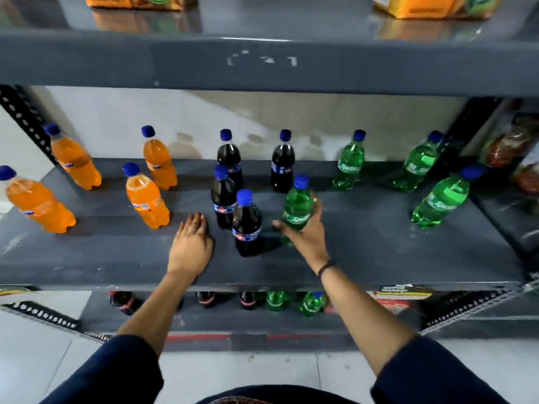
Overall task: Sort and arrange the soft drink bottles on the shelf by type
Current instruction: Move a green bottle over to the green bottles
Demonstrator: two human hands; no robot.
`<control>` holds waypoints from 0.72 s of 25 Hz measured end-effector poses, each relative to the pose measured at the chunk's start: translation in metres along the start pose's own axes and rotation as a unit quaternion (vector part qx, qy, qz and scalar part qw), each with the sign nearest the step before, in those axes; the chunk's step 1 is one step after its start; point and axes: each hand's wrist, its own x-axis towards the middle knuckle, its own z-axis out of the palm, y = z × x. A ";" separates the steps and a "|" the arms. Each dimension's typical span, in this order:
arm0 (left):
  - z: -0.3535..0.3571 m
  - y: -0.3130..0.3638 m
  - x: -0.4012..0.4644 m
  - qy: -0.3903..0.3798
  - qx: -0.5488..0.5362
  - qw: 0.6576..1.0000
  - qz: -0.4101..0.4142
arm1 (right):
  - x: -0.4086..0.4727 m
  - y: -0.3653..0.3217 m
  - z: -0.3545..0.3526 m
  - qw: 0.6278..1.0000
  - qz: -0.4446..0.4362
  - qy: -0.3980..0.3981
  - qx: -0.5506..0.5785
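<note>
On the grey shelf [364, 258] stand several orange soda bottles [145, 199] at the left, several dark cola bottles [246, 225] in the middle and three green Sprite bottles [350, 166] at the right. My right hand [306, 234] grips a fourth green Sprite bottle [297, 205] just right of the cola group, its base on or close to the shelf. My left hand [191, 246] lies flat on the shelf, palm down, left of the front cola bottle, holding nothing.
The shelf above [262, 65] overhangs the bottles and carries orange cartons [431, 7]. A lower shelf holds more cola and green bottles [312, 303]. Perforated metal uprights [26, 121] frame the sides. Packaged goods [513, 144] sit at the far right.
</note>
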 end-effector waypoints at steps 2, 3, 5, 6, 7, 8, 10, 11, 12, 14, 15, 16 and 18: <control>0.000 -0.002 0.000 0.002 0.003 1.000 -0.001 | 0.000 0.002 -0.003 1.000 0.012 0.021 -0.016; 0.001 -0.001 0.000 0.002 0.003 1.000 -0.001 | 0.001 0.005 -0.011 0.999 0.015 0.032 -0.009; 0.002 0.000 0.000 0.009 0.003 1.000 0.003 | 0.007 0.008 -0.034 0.997 0.011 0.076 0.006; 0.002 0.001 0.000 0.015 0.003 1.000 0.005 | 0.011 0.009 -0.050 0.995 0.006 0.100 0.008; 0.002 0.001 0.001 0.019 0.002 1.000 0.005 | 0.016 0.013 -0.067 0.993 0.003 0.119 0.005; 0.003 0.000 0.001 0.021 0.001 1.000 0.004 | 0.020 0.015 -0.083 0.991 0.005 0.132 -0.001; 0.004 -0.002 0.000 0.023 0.000 1.000 0.002 | 0.024 0.020 -0.109 0.988 0.017 0.154 -0.011; 0.005 -0.003 0.000 0.023 0.000 1.000 0.003 | 0.025 0.022 -0.119 0.987 0.021 0.162 -0.014; 0.005 -0.003 0.000 0.024 -0.001 1.000 0.004 | 0.024 0.024 -0.125 0.986 0.024 0.164 -0.015; 0.005 -0.002 0.001 0.023 0.000 1.000 0.005 | 0.021 0.030 -0.131 0.987 0.028 0.160 -0.014; 0.005 -0.002 0.001 0.022 0.000 1.000 0.005 | 0.019 0.033 -0.132 0.987 0.027 0.157 -0.015; 0.005 -0.002 0.001 0.021 0.001 1.000 0.005 | 0.018 0.034 -0.132 0.988 0.024 0.153 -0.015; 0.005 -0.001 0.001 0.021 0.002 1.000 0.007 | 0.018 0.034 -0.133 0.989 0.029 0.146 -0.018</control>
